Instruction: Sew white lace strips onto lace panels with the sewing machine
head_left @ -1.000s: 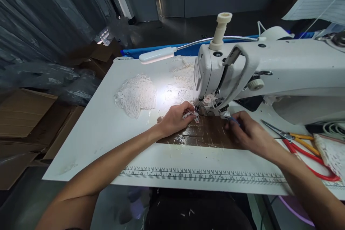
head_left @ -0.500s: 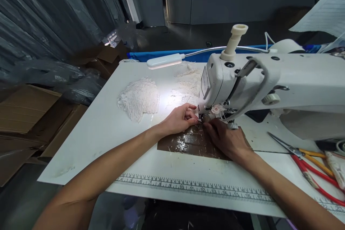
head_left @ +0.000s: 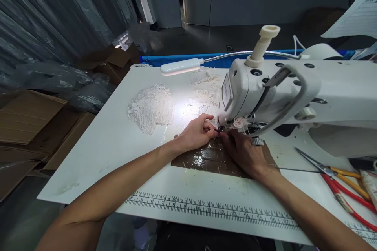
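A white sewing machine [head_left: 294, 94] stands on a white table [head_left: 118, 145]. My left hand [head_left: 196, 133] and my right hand [head_left: 243, 152] meet fingertip to fingertip at the needle area under the machine head, over a shiny brown taped patch [head_left: 206, 159]. Both pinch a small piece of white lace there, which the fingers almost hide. The needle itself is hidden behind the fingers and the machine head.
A heap of white lace [head_left: 151, 108] lies to the left, more lace [head_left: 206, 86] behind it, lit by a gooseneck lamp [head_left: 181, 66]. Scissors with red and orange handles [head_left: 341, 188] lie at right. A printed ruler [head_left: 206, 208] runs along the front edge. Cardboard boxes [head_left: 26, 121] sit left of the table.
My right hand moved left from beside the machine's foot to the needle, meeting my left hand. The view shifted slightly left and down.
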A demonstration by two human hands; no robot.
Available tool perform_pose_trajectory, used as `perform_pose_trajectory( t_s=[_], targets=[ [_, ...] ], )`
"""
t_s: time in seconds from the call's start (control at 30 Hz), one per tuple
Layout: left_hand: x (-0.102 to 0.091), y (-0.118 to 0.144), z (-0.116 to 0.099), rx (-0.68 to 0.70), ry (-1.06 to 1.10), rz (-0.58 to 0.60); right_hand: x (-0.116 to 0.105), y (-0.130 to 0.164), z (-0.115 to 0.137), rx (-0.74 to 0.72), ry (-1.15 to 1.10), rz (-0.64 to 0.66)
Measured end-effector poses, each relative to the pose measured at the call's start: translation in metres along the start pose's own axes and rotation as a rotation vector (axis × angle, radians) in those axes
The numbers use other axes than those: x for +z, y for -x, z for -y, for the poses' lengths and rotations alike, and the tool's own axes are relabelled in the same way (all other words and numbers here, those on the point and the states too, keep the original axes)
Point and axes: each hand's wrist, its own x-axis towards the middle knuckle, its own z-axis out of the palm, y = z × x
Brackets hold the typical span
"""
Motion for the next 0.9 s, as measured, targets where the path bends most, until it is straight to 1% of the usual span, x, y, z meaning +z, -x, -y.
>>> perform_pose_trajectory(
  t_s=[0.1, 0.2, 0.27, 0.33, 0.4, 0.47, 0.5, 0.57, 0.6, 0.67, 0.73, 0.8, 0.9],
  targets=[
    [0.002, -0.001, 0.005, 0.030, -0.046, -0.027, 0.003, -0.001, 0.000, -0.063, -0.001, -0.038],
    [0.002, 0.001, 0.004, 0.068, -0.100, -0.029, 0.002, 0.001, 0.000, -0.091, -0.029, -0.022],
    [0.001, 0.007, 0.000, 0.119, -0.192, -0.021, -0.001, 0.004, 0.000, -0.123, -0.066, 0.005],
    [-0.002, 0.013, -0.006, 0.215, -0.377, -0.018, -0.007, 0.010, -0.003, -0.178, -0.081, 0.025],
    [-0.006, 0.018, -0.011, 0.366, -0.604, -0.021, -0.013, 0.016, -0.010, -0.220, -0.059, 0.028],
    [-0.010, 0.021, -0.014, 0.527, -0.777, 0.011, -0.019, 0.020, -0.021, -0.207, -0.012, 0.025],
    [-0.013, 0.021, -0.014, 0.590, -0.824, 0.042, -0.021, 0.021, -0.027, -0.190, 0.013, 0.022],
    [-0.016, 0.020, -0.013, 0.663, -0.853, 0.106, -0.024, 0.021, -0.040, -0.161, 0.065, -0.016],
    [-0.018, 0.019, -0.011, 0.681, -0.846, 0.126, -0.024, 0.020, -0.045, -0.162, 0.092, -0.058],
    [-0.019, 0.016, -0.005, 0.704, -0.824, 0.142, -0.024, 0.018, -0.051, -0.181, 0.137, -0.164],
    [-0.019, 0.013, 0.000, 0.723, -0.822, 0.148, -0.023, 0.016, -0.051, -0.211, 0.103, -0.226],
    [-0.018, 0.011, 0.004, 0.738, -0.837, 0.132, -0.023, 0.014, -0.044, -0.217, -0.028, -0.182],
    [-0.015, 0.009, 0.005, 0.750, -0.818, 0.050, -0.020, 0.011, -0.032, -0.172, -0.232, -0.044]
  ],
)
